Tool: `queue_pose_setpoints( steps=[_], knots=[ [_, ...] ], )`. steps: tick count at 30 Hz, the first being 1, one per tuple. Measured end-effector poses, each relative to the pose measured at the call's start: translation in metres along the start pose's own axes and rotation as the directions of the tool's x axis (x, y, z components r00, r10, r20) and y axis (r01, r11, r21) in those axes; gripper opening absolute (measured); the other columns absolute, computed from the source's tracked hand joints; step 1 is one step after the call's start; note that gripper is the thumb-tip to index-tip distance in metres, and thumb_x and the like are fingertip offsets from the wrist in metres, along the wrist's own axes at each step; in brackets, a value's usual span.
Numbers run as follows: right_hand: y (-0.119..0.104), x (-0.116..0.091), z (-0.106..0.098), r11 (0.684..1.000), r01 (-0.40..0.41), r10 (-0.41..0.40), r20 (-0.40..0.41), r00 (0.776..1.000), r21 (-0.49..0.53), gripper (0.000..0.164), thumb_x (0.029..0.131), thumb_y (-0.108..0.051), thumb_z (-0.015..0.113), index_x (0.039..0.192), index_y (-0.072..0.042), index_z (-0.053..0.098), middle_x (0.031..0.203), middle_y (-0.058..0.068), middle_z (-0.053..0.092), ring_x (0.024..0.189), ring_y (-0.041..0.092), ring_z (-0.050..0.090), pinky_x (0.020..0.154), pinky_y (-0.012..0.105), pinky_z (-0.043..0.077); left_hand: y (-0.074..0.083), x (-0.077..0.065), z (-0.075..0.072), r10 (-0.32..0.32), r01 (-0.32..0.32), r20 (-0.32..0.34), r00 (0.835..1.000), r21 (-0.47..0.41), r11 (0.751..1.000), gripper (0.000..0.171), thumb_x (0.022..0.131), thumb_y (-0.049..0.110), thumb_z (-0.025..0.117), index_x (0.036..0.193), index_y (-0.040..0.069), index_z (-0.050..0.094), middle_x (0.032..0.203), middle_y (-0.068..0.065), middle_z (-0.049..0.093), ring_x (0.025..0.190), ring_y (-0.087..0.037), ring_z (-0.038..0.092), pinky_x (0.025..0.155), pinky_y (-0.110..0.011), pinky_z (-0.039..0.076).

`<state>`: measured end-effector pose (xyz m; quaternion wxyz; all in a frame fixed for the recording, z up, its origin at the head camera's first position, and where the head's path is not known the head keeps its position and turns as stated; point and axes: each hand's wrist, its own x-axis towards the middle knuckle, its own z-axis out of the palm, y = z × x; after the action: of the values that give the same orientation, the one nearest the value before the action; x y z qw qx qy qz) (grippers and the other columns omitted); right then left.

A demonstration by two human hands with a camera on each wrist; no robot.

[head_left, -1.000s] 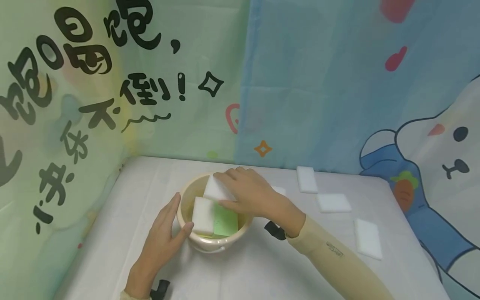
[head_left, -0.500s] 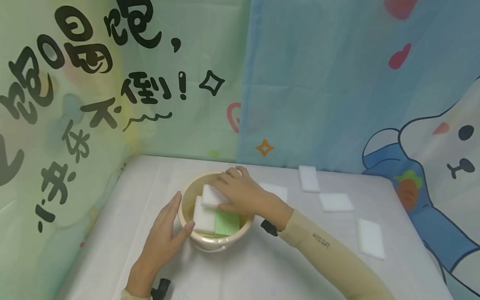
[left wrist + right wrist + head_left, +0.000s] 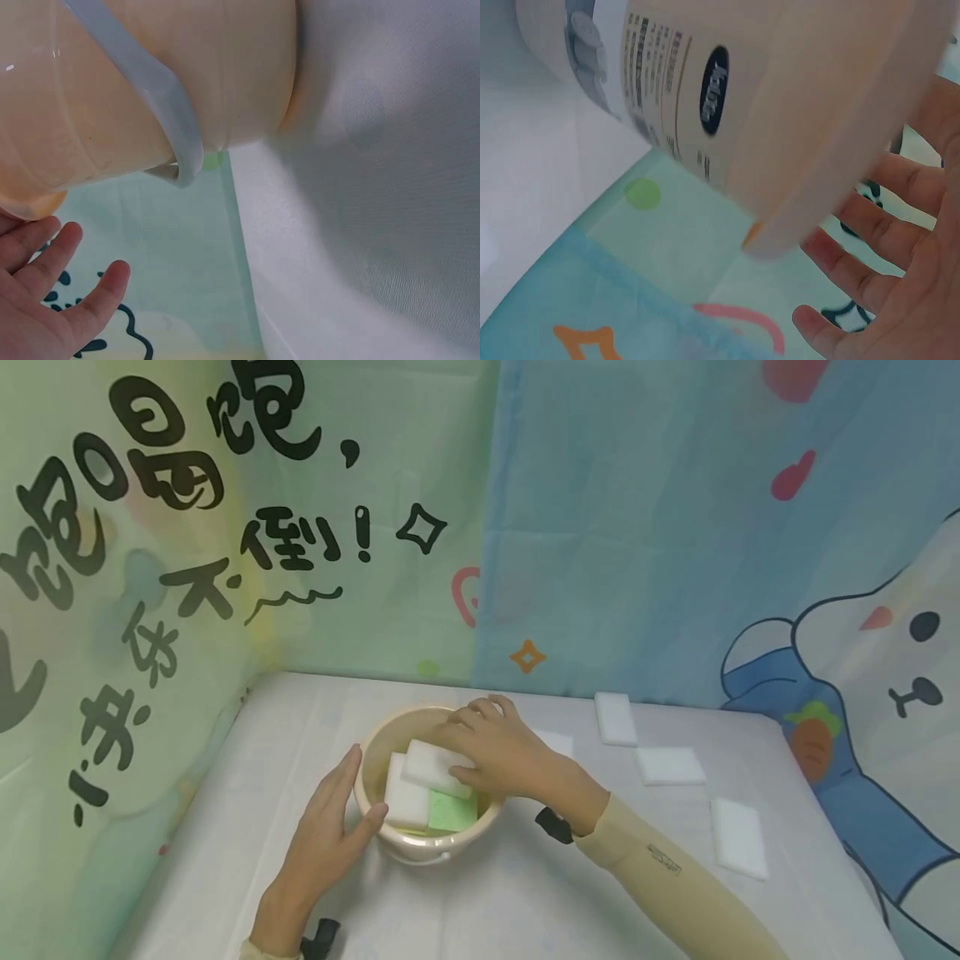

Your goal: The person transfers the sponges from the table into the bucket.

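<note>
A cream bucket [image 3: 411, 855] stands on the white table. Inside it, a white sponge block [image 3: 429, 767] lies slanted over another white block [image 3: 407, 802] and a green block [image 3: 452, 812]. My right hand [image 3: 498, 747] reaches over the bucket's right rim, thumb against the top white block. In the right wrist view, several fingers [image 3: 885, 232] of this hand are spread beside the rim. My left hand [image 3: 322, 835] rests at the bucket's left side, with straight fingers at the rim and the thumb at its front edge.
Several white blocks lie right of the bucket: one at the back [image 3: 615, 718], one in the middle [image 3: 670, 766] and one nearer [image 3: 738, 838]. Another [image 3: 557, 743] is partly behind my right hand. A grey handle [image 3: 161, 90] hangs down the bucket's side. Printed curtains [image 3: 600, 568] stand behind.
The top white block has tipped down and come forward over the other white block and the green block. My right hand has shifted slightly right. My left hand stays put.
</note>
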<state>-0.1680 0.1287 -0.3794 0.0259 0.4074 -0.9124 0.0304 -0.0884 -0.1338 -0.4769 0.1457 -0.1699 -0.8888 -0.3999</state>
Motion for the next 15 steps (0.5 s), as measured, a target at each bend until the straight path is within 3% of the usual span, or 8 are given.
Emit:
queue_pose_setpoints(
  steps=[6, 11, 15],
  knots=[
    [0.010, -0.019, -0.006, 0.999, -0.023, 0.021, -0.084, 0.996, -0.027, 0.048, 0.092, -0.031, 0.074, 0.135, -0.014, 0.059, 0.124, 0.005, 0.061, 0.121, 0.033, 0.050, 0.105, 0.057, 0.034, 0.001, -0.001, 0.000, -0.007, 0.007, -0.003, 1.000, 0.001, 1.000, 0.078, 0.098, 0.033, 0.065, 0.158, 0.005, 0.026, 0.159, -0.015, 0.033, 0.144, -0.033, 0.033, 0.114, -0.055, 0.031],
    [0.019, -0.036, -0.009, 0.999, -0.047, 0.049, -0.157, 0.986, 0.013, 0.041, 0.091, -0.023, 0.072, 0.129, -0.011, 0.063, 0.120, 0.006, 0.064, 0.117, 0.032, 0.054, 0.104, 0.059, 0.034, 0.002, -0.001, -0.001, -0.020, 0.020, 0.005, 1.000, -0.005, 1.000, 0.078, 0.098, 0.034, 0.065, 0.159, 0.006, 0.025, 0.160, -0.013, 0.031, 0.144, -0.034, 0.032, 0.114, -0.055, 0.029],
    [0.027, -0.049, -0.010, 0.994, -0.098, 0.104, -0.160, 0.982, 0.041, 0.040, 0.092, -0.024, 0.071, 0.129, -0.011, 0.063, 0.122, 0.007, 0.064, 0.118, 0.033, 0.054, 0.105, 0.061, 0.033, 0.002, -0.001, 0.000, -0.016, 0.016, 0.007, 1.000, -0.003, 1.000, 0.078, 0.098, 0.034, 0.064, 0.159, 0.005, 0.025, 0.161, -0.012, 0.030, 0.144, -0.035, 0.032, 0.114, -0.056, 0.030]
  ],
)
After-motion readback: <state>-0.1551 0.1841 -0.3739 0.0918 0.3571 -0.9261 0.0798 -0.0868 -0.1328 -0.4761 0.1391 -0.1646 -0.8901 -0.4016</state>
